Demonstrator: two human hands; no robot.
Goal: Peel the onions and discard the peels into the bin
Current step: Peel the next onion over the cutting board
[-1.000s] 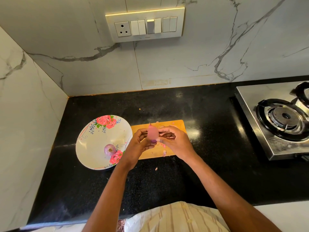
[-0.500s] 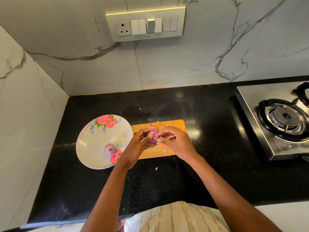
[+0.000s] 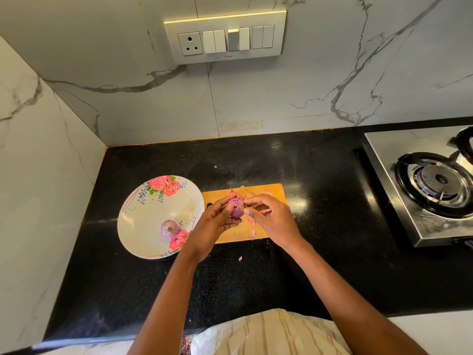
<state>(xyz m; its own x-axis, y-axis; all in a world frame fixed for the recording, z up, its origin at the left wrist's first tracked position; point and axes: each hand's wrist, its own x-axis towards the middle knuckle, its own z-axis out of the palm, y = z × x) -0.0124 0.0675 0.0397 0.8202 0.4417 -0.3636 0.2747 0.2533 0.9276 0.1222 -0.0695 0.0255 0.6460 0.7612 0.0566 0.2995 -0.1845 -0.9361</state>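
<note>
Over the wooden cutting board [image 3: 276, 193], her left hand [image 3: 212, 226] grips a purple onion [image 3: 236, 208]; the right hand [image 3: 271, 219], at its three o'clock, pinches its skin. Another onion [image 3: 169, 228] sits in the floral plate [image 3: 143, 221] at nine o'clock.

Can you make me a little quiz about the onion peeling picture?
1. True or false: the peeled onion lies in the flowered bowl.
2. Which hand cradles the onion being peeled? A) left hand B) right hand
3. Fill in: the pink peel scraps lie on the wooden ____.

Key: 1 true. 2 A; the right hand picks at its skin. 3 cutting board.
</note>
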